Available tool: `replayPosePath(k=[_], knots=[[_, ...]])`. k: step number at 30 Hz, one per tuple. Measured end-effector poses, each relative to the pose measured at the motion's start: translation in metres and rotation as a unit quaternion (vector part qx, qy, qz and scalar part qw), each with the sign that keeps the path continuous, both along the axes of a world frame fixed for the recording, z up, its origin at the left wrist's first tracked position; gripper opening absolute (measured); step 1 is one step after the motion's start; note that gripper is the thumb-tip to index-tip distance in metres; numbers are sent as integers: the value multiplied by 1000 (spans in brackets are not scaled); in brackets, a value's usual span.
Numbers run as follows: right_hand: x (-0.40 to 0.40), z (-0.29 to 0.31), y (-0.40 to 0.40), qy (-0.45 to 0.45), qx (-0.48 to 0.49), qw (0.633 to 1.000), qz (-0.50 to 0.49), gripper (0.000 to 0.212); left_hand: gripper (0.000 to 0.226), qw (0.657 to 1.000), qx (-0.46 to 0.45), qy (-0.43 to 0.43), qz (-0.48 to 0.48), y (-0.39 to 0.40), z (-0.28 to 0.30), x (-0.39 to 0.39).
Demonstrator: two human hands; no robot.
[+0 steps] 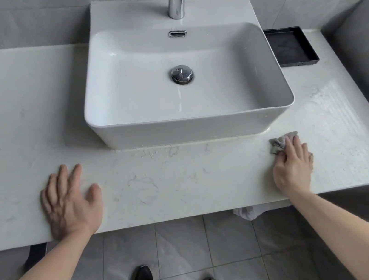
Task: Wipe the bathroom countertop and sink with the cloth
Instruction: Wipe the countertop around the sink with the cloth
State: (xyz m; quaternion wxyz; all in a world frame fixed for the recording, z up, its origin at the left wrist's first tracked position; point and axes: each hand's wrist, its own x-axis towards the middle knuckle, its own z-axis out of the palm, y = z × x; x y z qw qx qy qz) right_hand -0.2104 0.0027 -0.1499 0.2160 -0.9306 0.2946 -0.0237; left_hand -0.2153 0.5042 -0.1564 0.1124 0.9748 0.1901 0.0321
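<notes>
Head view: the grey cloth lies bunched on the countertop, just in front of the sink at its front-right corner, pinned under the right hand, whose fingers press down over it, slightly curled. From that corner the unwiped strip seems to run leftward along the sink's front wall, so the next stroke likely goes that way. Left hand rests flat and spread, in front of the sink's left corner, holding nothing; 1 black tray sits right of the sink.
</notes>
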Motion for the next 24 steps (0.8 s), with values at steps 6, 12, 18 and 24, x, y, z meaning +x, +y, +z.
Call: replayPosePath(k=[6,12,18,24], knots=[[0,-2,124,-27,2,993,117,58,68,1000,-4,-8,-4,-2,4,1],[-37,-6,235,-59,63,920,381,57,67,1000,2,2,-11,0,4,1],[-71,1,246,-25,152,866,477,61,68,1000,5,7,-11,0,2,2],[-34,26,143,-56,167,971,160,52,69,1000,6,15,-13,0,3,2]])
